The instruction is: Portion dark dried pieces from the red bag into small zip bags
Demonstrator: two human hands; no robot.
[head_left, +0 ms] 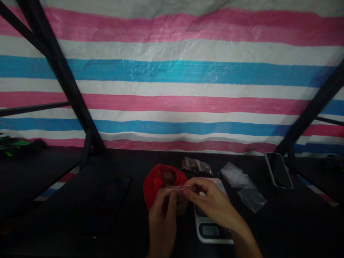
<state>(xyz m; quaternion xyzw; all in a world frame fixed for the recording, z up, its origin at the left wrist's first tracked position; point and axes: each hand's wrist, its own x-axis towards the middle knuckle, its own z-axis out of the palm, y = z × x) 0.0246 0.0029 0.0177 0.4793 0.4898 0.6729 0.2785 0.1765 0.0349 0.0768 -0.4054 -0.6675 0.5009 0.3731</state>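
Between my two hands is a small clear zip bag (177, 187), pinched along its top edge. My left hand (163, 215) grips the left end with thumb and fingers, and my right hand (208, 199) pinches the right end. The lower part of the bag is dim, so its contents are hard to make out. Just behind the hands sits a red bag or bowl-like container (154, 182) with dark brown bits inside. Under my right hand lies a white digital scale (200, 229); its display shows, but the reading is not legible.
Filled small bags (197, 165) lie behind the scale. Flat clear zip bags (236, 176) are spread to the right, with a phone (279, 170) beyond them. A dark flat device (118, 190) lies at left. Black metal struts (64, 82) slant up either side before a striped tarp (188, 71).
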